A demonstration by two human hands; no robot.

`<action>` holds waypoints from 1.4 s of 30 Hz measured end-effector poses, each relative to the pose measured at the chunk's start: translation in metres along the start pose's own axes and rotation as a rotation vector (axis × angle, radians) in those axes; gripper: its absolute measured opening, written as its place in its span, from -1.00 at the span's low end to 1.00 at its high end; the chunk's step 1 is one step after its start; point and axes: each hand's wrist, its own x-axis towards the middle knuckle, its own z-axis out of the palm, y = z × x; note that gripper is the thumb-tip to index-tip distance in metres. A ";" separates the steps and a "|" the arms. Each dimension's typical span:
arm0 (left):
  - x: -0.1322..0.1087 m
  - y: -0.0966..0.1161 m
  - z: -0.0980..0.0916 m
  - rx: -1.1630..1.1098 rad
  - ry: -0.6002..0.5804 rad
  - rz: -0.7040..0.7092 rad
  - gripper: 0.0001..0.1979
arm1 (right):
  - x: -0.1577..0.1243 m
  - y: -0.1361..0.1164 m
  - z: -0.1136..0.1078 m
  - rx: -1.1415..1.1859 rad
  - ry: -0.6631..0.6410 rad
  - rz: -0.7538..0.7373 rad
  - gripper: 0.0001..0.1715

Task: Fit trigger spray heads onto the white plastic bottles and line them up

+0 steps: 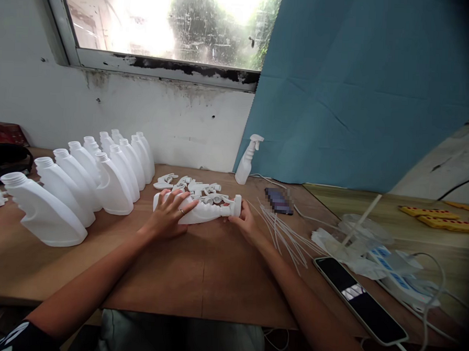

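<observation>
A white spray bottle (201,212) lies on its side above the table, its neck pointing right. My left hand (170,212) is closed over the bottle's body, a ring on one finger. At the neck end, my right hand (245,218) grips the white trigger sprayer head (236,206), which sits at the bottle's mouth; how firmly it is seated I cannot tell. Just behind the bottle lies a loose pile of white trigger sprayers (194,186). Several thin white tubes (282,233) fan out to the right of my right hand.
Open white bottles (118,182) stand in rows at the left. One bottle with its sprayer (248,160) stands upright by the wall. Rightward are a dark phone (279,200), a charging phone (361,300), a plastic cup (363,234), a power strip (405,284) and cables.
</observation>
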 end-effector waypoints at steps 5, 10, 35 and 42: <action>0.000 0.003 0.001 -0.008 0.030 0.004 -0.32 | -0.001 0.004 0.000 -0.126 0.066 -0.046 -0.37; 0.000 0.007 0.002 -0.017 0.029 0.023 -0.33 | -0.004 0.005 0.000 -0.306 0.114 -0.070 -0.55; 0.000 0.010 0.006 -0.012 0.068 0.018 -0.34 | -0.009 -0.002 0.007 -0.260 0.088 -0.108 -0.54; 0.000 0.011 0.005 -0.010 0.065 0.014 -0.33 | -0.008 -0.001 0.007 -0.235 0.091 -0.103 -0.51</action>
